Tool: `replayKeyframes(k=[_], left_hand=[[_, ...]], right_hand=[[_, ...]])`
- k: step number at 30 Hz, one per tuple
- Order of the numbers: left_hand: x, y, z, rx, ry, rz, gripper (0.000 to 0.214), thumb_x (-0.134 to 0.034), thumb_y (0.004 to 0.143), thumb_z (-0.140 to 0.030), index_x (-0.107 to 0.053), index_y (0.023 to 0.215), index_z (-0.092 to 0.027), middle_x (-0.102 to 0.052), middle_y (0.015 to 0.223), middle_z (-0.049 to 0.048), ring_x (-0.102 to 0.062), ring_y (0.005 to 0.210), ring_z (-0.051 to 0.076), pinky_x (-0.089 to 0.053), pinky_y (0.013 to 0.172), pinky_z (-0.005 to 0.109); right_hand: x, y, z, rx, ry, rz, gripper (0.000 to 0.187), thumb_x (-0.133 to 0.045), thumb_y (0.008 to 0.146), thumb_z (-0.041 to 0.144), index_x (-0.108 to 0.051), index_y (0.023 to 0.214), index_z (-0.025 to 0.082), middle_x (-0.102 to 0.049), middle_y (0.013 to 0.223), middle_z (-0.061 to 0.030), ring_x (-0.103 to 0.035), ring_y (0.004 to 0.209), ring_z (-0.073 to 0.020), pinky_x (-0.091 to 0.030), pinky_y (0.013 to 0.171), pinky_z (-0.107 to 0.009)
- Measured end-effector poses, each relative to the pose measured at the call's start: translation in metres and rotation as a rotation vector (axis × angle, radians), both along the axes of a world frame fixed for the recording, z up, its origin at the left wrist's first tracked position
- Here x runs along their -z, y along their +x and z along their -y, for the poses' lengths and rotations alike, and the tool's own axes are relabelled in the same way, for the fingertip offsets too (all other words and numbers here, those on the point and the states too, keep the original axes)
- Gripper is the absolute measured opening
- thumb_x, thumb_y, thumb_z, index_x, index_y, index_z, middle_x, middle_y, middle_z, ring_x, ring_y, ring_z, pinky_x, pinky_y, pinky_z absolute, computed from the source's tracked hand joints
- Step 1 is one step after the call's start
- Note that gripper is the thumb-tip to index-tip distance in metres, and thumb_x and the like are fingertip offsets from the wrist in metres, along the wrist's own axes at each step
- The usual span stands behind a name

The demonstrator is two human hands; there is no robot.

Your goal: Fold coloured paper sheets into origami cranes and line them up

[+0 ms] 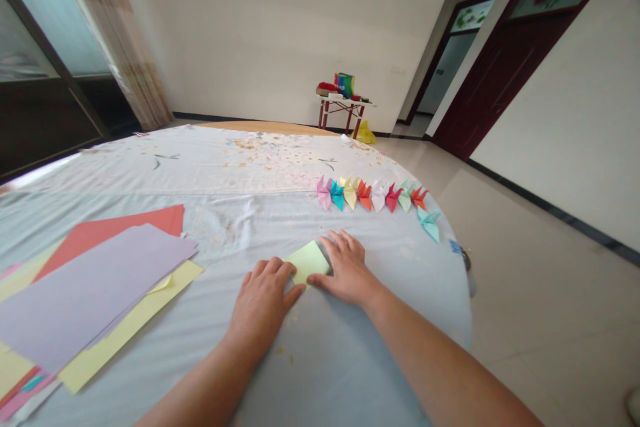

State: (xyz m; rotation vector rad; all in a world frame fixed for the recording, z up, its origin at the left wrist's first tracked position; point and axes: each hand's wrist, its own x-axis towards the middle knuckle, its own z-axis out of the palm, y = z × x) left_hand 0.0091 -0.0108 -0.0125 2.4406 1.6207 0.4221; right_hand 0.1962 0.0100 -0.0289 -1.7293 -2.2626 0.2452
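Note:
A small folded piece of light green paper (309, 263) lies on the cloth-covered table between my two hands. My left hand (267, 287) holds its left side, with the fingers bent over the edge and the thumb at the near corner. On the other side my right hand (347, 268) grips it, thumb on the lower right corner and fingers along the far right edge. Beyond the right hand stands a row of several folded paper cranes (379, 196) in various colours. A pale turquoise crane (429, 223) sits at the row's near right end.
Large sheets of coloured paper lie at the left, with a lilac sheet (110, 283) over yellow and a red-orange sheet (165, 217) behind. A pale cloth (210, 360) covers the round table. Further off are a small side table (345, 103) and a yellow bag (365, 133).

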Motion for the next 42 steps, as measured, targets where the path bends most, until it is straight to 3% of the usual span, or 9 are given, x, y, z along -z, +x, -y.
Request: replayKeyframes(k=[8, 15, 19, 25, 28, 32, 36, 40, 42], left_hand=[[0.002, -0.002, -0.001, -0.004, -0.010, 0.007, 0.030, -0.046, 0.082, -0.040, -0.056, 0.104, -0.022, -0.057, 0.098, 0.0052, -0.049, 0.096, 0.023, -0.038, 0.081, 0.035], [0.003, -0.001, -0.001, -0.025, -0.014, -0.024, 0.031, -0.047, 0.081, -0.041, -0.056, 0.106, -0.024, -0.057, 0.107, 0.0047, -0.048, 0.099, 0.022, -0.037, 0.081, 0.033], [0.000, -0.003, 0.000, -0.051, -0.007, -0.043, 0.033, -0.048, 0.080, -0.043, -0.055, 0.107, -0.025, -0.056, 0.113, 0.0031, -0.047, 0.103, 0.023, -0.036, 0.082, 0.035], [0.005, -0.008, 0.000, -0.096, 0.012, 0.000, 0.048, -0.047, 0.079, -0.049, -0.048, 0.118, -0.021, -0.054, 0.118, 0.0077, -0.045, 0.109, 0.026, -0.035, 0.088, 0.039], [0.013, -0.008, 0.000, -0.165, 0.091, 0.061, 0.061, -0.045, 0.078, -0.052, -0.040, 0.125, -0.014, -0.052, 0.119, 0.0127, -0.044, 0.110, 0.027, -0.035, 0.090, 0.041], [0.019, -0.008, 0.001, -0.131, 0.143, 0.103, 0.045, -0.047, 0.078, -0.050, -0.051, 0.110, -0.018, -0.055, 0.110, 0.0090, -0.048, 0.102, 0.025, -0.038, 0.086, 0.040], [0.011, -0.005, 0.005, -0.049, 0.182, 0.102, 0.024, -0.054, 0.077, -0.038, -0.058, 0.096, -0.024, -0.054, 0.113, 0.0065, -0.048, 0.102, 0.025, -0.038, 0.083, 0.042], [-0.006, 0.003, 0.012, 0.054, 0.288, 0.104, 0.010, -0.051, 0.079, -0.024, -0.061, 0.081, -0.024, -0.056, 0.116, 0.0051, -0.046, 0.109, 0.025, -0.031, 0.092, 0.045], [-0.013, 0.006, 0.017, 0.057, 0.338, 0.106, 0.012, -0.049, 0.080, -0.020, -0.061, 0.075, -0.022, -0.058, 0.114, 0.0043, -0.046, 0.112, 0.023, -0.026, 0.096, 0.045]], right_hand=[[-0.001, 0.033, -0.009, 0.146, -0.062, 0.001, 0.083, -0.060, 0.063, 0.061, -0.036, 0.132, 0.022, -0.025, 0.142, -0.0129, -0.013, 0.131, -0.0339, -0.014, 0.103, -0.051], [-0.003, 0.025, -0.006, 0.049, 0.010, -0.096, 0.074, -0.056, 0.069, 0.060, -0.040, 0.130, 0.021, -0.031, 0.139, -0.0102, -0.017, 0.131, -0.0289, -0.016, 0.105, -0.046], [0.000, 0.024, -0.006, 0.012, -0.063, -0.073, 0.072, -0.062, 0.065, 0.057, -0.044, 0.127, 0.025, -0.033, 0.139, -0.0086, -0.017, 0.131, -0.0311, -0.016, 0.104, -0.048], [-0.003, 0.035, -0.011, 0.029, 0.027, -0.228, 0.046, -0.058, 0.076, 0.043, -0.053, 0.116, 0.022, -0.053, 0.120, -0.0086, -0.041, 0.115, -0.0239, -0.029, 0.097, -0.041], [-0.006, 0.026, -0.010, -0.047, 0.029, -0.331, 0.053, -0.059, 0.073, 0.049, -0.051, 0.118, 0.021, -0.058, 0.110, -0.0082, -0.046, 0.107, -0.0234, -0.032, 0.094, -0.041], [-0.005, 0.016, -0.009, -0.104, -0.029, -0.427, 0.074, -0.070, 0.064, 0.047, -0.040, 0.127, 0.021, -0.057, 0.111, -0.0082, -0.046, 0.108, -0.0243, -0.031, 0.095, -0.042], [-0.008, 0.018, -0.008, -0.155, 0.002, -0.544, 0.080, -0.070, 0.066, 0.035, -0.028, 0.134, 0.024, -0.054, 0.115, -0.0061, -0.044, 0.111, -0.0211, -0.029, 0.099, -0.040], [-0.021, 0.019, -0.004, -0.253, 0.137, -0.570, 0.077, -0.066, 0.072, 0.031, -0.023, 0.136, 0.027, -0.052, 0.118, -0.0049, -0.042, 0.112, -0.0194, -0.029, 0.100, -0.039], [-0.026, 0.018, -0.001, -0.321, 0.217, -0.521, 0.061, -0.064, 0.075, 0.029, -0.037, 0.129, 0.029, -0.053, 0.118, -0.0039, -0.041, 0.113, -0.0194, -0.029, 0.099, -0.038]])
